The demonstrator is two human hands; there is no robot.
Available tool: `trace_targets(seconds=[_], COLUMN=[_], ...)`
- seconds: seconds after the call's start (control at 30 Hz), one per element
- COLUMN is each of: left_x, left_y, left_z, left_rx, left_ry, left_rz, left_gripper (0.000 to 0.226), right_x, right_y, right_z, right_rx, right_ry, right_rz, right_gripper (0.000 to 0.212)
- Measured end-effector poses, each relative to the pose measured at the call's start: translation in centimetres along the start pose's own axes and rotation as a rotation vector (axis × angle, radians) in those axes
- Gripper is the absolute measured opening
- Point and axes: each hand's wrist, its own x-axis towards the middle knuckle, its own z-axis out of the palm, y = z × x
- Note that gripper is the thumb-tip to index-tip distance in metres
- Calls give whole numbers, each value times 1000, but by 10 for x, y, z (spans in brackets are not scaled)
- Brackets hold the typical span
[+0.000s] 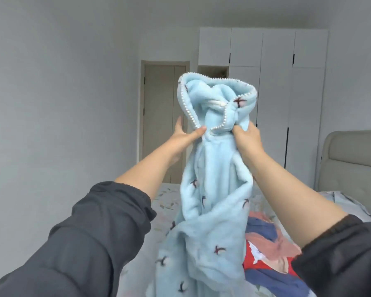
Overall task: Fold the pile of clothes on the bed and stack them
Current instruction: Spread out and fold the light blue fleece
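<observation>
Two hands are lifting a pale blue fleece hooded robe with pearl-bead trim (214, 189) at arm's length above the bed. My left hand (185, 136) is pinching the beaded edge under its thumb, with the fingers going behind the cloth. My right hand (247, 137) is clutching a bunched fistful just below the hood.

The robe is hanging twisted, its lower part trailing down beside the jumbled pile of red, navy and pink clothes (266, 254) on the floral-sheeted bed (165, 202).

As I am judging it, the left pinch is looking slight for such thick fleece and may be slipping off the beads. The trailing end may be snagging the pile and dragging it.

The hem is running off the bottom edge, and the robe's own sleeves are proving impossible to pick out. The pile is partly hiding behind my right forearm (291, 189). Whether robe and pile are touching, I cannot tell.

Beyond them a beige padded headboard (351, 151), a white wardrobe (276, 82) and a pale door (163, 114) are filling the background.
</observation>
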Motion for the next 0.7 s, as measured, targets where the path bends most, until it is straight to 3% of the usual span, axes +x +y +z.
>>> trace_targets(seconds=[0.07, 0.13, 0.23, 0.37, 0.47, 0.53, 0.63, 0.7], left_x=[0, -1, -9, -14, -20, -27, -42, -52], left_y=[2, 5, 17, 30, 33, 36, 42, 47], left_z=[-8, -11, -11, -18, -30, -45, -67, -69], left_rx=[-193, -270, -258, -98, 16, 100, 140, 243], left_ry=[-102, -241, -289, -12, 241, 390, 464, 420], left_rz=[-72, -95, -111, -80, -104, -103, -80, -100], left_gripper=[108, 85, 57, 36, 21, 15, 8, 19], right_x=[6, 9, 13, 19, 25, 28, 22, 15], right_y=[-17, -27, -34, -36, -38, -39, -38, -38], right_z=[-2, -2, 1, 0, -14, -29, -51, -61], right_rx=[134, 228, 5, -195, -228, -287, -429, -494], right_ry=[-94, -186, -154, -10, 68, 110, 133, 114], right_rz=[57, 116, 59, -18, 12, 18, 13, 32], right_gripper=[15, 9, 6, 23, 12, 19, 20, 22])
